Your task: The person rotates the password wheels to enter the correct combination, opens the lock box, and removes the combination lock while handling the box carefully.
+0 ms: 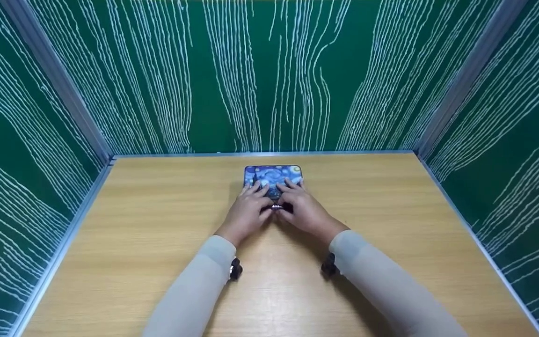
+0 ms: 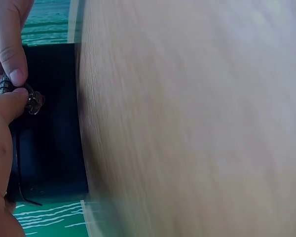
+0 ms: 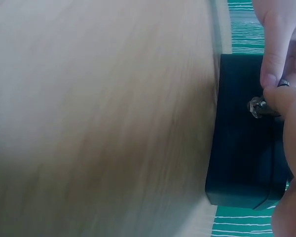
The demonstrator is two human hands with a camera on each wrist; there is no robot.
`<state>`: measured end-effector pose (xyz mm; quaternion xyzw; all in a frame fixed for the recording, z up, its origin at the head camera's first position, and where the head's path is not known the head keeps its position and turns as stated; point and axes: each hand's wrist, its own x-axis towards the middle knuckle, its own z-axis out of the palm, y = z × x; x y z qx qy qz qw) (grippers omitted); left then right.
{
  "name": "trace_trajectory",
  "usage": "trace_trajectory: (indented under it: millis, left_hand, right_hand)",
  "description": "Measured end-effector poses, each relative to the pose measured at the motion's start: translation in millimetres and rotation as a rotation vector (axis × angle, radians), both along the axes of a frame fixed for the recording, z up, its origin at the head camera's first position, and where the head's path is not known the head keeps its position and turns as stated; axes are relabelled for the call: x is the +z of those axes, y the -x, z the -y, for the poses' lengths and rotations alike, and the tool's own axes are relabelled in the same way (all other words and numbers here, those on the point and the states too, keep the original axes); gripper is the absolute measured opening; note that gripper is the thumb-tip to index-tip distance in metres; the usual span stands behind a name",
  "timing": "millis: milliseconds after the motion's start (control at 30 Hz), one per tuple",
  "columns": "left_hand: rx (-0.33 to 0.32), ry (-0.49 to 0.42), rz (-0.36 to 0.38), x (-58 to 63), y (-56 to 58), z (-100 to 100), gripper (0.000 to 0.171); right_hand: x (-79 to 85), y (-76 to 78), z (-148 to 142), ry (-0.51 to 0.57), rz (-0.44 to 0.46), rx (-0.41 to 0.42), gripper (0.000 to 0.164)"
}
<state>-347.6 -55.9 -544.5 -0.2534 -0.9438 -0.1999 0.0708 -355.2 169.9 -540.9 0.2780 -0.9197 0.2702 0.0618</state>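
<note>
A box with a swirling blue night-sky picture on its lid (image 1: 272, 175) sits near the back of the table. Its dark front (image 2: 52, 148) carries a metal clasp (image 3: 257, 106), and a small ribbed metal combination padlock (image 2: 5, 85) hangs there. With thumb and forefinger my left hand (image 1: 249, 208) pinches one end of the padlock, its other fingers lying over the lid. From the opposite side my right hand (image 1: 302, 208) grips the padlock too, thumb close to the left thumb, remaining fingers on the lid. The hands cover much of the padlock.
The wooden table (image 1: 157, 243) runs back to a green wall (image 1: 213, 112) with white wavy lines. Similar panels stand at left and right, joined by grey corner posts (image 1: 63, 84). A dark wrist device (image 1: 235, 269) shows under the left sleeve, another (image 1: 329, 266) under the right.
</note>
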Motion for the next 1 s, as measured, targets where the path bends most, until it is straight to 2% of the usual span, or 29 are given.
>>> trace_trajectory:
  millis: [167, 300, 533, 733, 867, 1000]
  left_hand:
    - [-0.019, 0.013, -0.044, -3.6, 1.1, 0, 0.031]
    - [-0.027, 0.027, -0.066, -5.5, 1.9, 0, 0.030]
    - [-0.028, 0.068, -0.002, 2.5, -0.2, 0, 0.036]
    - [-0.028, 0.115, 0.019, 6.3, -2.0, -2, 0.038]
    - [-0.031, 0.098, 0.002, 3.3, -1.1, -3, 0.038]
    - [-0.026, 0.037, -0.023, -0.8, 0.8, -1, 0.036]
  right_hand:
    - [-2.4, -0.9, 0, -0.073, -0.077, 0.017, 0.012]
    - [-2.3, -1.8, 1, -0.127, -0.099, 0.036, 0.016]
    - [1.5, -2.0, 2, -0.223, -0.085, 0.040, 0.019]
    - [3.1, -3.2, 7, -0.304, -0.017, 0.029, 0.026]
    - [4.1, -2.9, 7, -0.284, 0.011, 0.017, 0.026]
    - [5.7, -1.1, 5, -0.202, 0.036, 0.027, 0.021]
